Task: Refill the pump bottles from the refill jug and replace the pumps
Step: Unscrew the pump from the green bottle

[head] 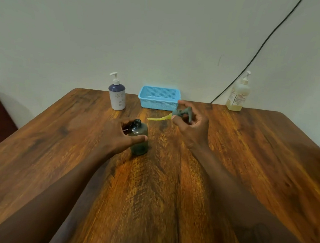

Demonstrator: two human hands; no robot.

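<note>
Here the small dark bottle (139,138) stands upright on the wooden bench (248,167), its neck open, with the left hand (118,135) wrapped round its body, fingers curled behind and thumb pressed across the front. The right hand (191,127) is up just to the right of the bottle, fingers pinching the grey pump (182,112), whose yellowish dip tube (158,118) trails out toward the bottle. By my reading the pump is off and the bottle is ready for filling. Next, I judge, the pump wants setting aside so that hand is free to pour. No plain jug shows; the pale bottle (238,94) at the far right corner may be the supply. A white and navy pump bottle (117,94) and a blue basket (159,98) sit along the far edge.
</note>
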